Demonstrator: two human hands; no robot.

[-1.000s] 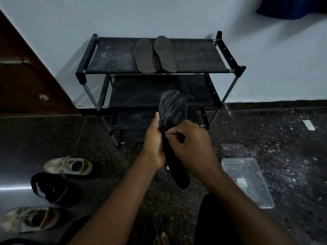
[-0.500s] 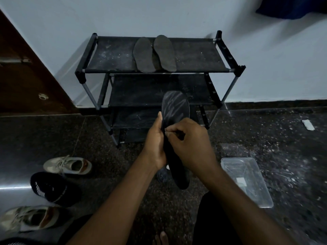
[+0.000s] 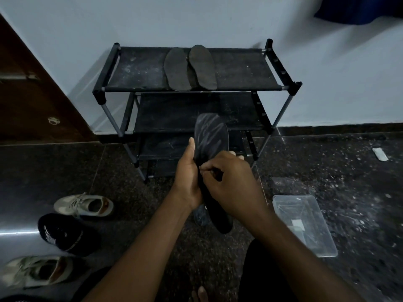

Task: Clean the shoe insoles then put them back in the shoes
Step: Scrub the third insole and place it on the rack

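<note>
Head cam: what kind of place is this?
Likely a home entryway or hallway: a black shoe rack stands by a pale wall, loose shoes lie on the dark speckled floor, and a wooden door is at left.

Both hands grip dark insole (image 3: 211, 136) upright before shoe rack (image 3: 192, 88); right hand (image 3: 233, 184) perhaps pinching something

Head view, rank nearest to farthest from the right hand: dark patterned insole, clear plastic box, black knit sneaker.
1. dark patterned insole: gripped in the right hand, so touching.
2. clear plastic box: on the floor, just to that hand's right.
3. black knit sneaker: on the floor, far left.
</note>
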